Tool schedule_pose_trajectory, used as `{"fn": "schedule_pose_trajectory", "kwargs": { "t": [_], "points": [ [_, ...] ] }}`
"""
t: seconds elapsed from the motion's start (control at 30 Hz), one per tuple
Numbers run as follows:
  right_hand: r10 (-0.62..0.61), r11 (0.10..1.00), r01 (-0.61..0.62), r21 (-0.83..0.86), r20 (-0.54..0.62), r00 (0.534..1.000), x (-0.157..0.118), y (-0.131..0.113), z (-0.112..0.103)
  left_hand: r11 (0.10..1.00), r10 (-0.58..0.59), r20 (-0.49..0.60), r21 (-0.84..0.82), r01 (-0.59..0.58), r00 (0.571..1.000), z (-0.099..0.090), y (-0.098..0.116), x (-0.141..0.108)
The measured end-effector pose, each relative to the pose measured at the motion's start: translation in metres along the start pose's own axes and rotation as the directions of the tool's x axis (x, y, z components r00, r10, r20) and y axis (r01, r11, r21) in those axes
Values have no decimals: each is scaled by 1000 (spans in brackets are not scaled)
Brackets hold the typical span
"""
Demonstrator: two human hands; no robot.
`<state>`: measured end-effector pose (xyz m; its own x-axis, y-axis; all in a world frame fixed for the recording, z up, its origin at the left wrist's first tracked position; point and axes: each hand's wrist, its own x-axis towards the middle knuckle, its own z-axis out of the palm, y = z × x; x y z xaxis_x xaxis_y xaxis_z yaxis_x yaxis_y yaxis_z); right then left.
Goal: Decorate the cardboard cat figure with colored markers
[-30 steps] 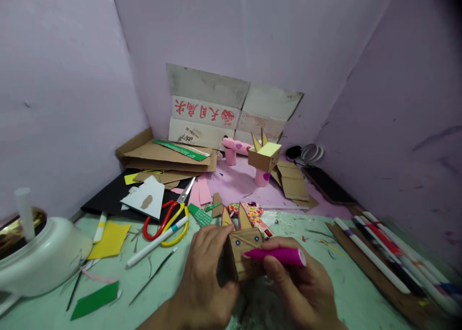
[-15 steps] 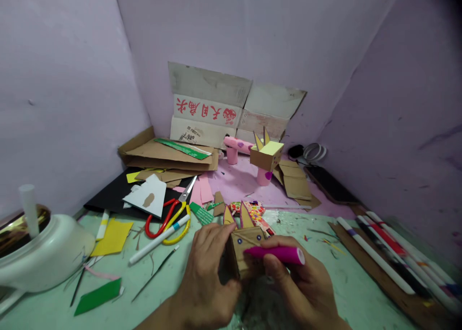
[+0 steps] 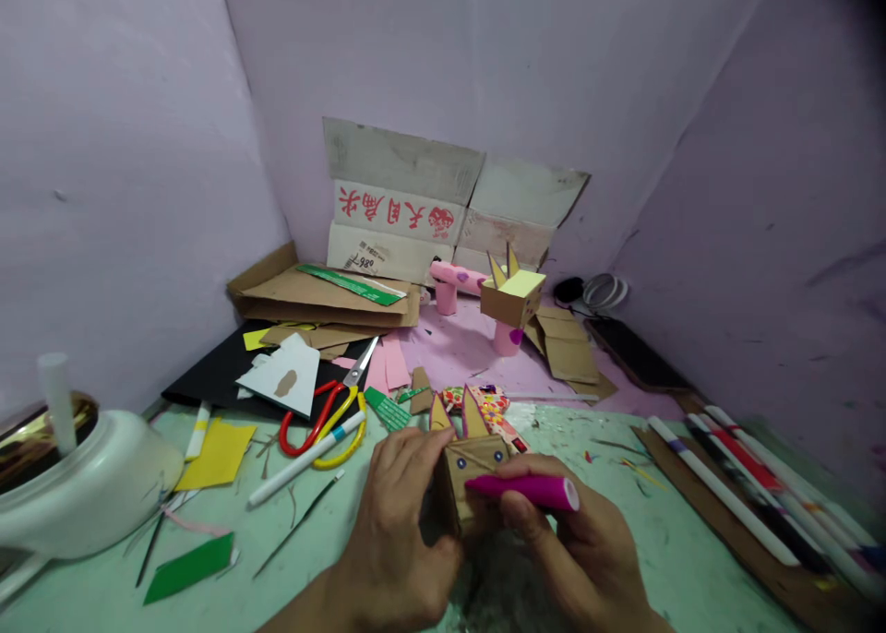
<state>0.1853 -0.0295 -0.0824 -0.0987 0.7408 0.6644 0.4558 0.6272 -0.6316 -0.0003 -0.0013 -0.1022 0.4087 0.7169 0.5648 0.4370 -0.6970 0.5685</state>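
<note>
A small brown cardboard box (image 3: 477,465) with two pointed yellow ears and two dark eye dots is at the bottom middle. My left hand (image 3: 398,531) grips its left side, fingers at the upper edge and thumb low. My right hand (image 3: 578,550) is closed around a magenta marker (image 3: 532,492), whose tip meets the box's front below the eyes. Patterned floral paper (image 3: 488,404) lies behind the ears. Farther back stands a pink animal figure (image 3: 508,338) with a similar eared box head (image 3: 512,298).
Scissors (image 3: 339,402) and a white marker (image 3: 305,459) lie left of my hands. A white pot-like vessel (image 3: 117,485) stands far left. Several markers (image 3: 724,492) lie at right beside a phone (image 3: 633,352). Folded cardboard (image 3: 325,296) is behind.
The magenta marker and my right hand have shifted slightly left. My left hand keeps its grip on the box.
</note>
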Motion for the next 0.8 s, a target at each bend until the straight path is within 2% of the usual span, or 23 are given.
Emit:
{"fn": "schedule_pose_trajectory", "kwargs": {
  "t": [0.3,0.47,0.63,0.8],
  "points": [
    [5,1000,-6,-13,-33,999,0,0,-1,1000,7,-9,2,-7,1000,0,0,-1],
    [10,1000,-11,25,23,1000,0,-1,-2,1000,8,-6,-6,-8,1000,0,-1,-1],
    [31,999,-30,10,-11,999,-1,0,-2,1000,-13,-5,-12,13,1000,1,-2,-3],
    [20,1000,-20,19,21,1000,1,-1,-1,1000,0,-2,0,0,1000,1,-2,-2]
  ]
}}
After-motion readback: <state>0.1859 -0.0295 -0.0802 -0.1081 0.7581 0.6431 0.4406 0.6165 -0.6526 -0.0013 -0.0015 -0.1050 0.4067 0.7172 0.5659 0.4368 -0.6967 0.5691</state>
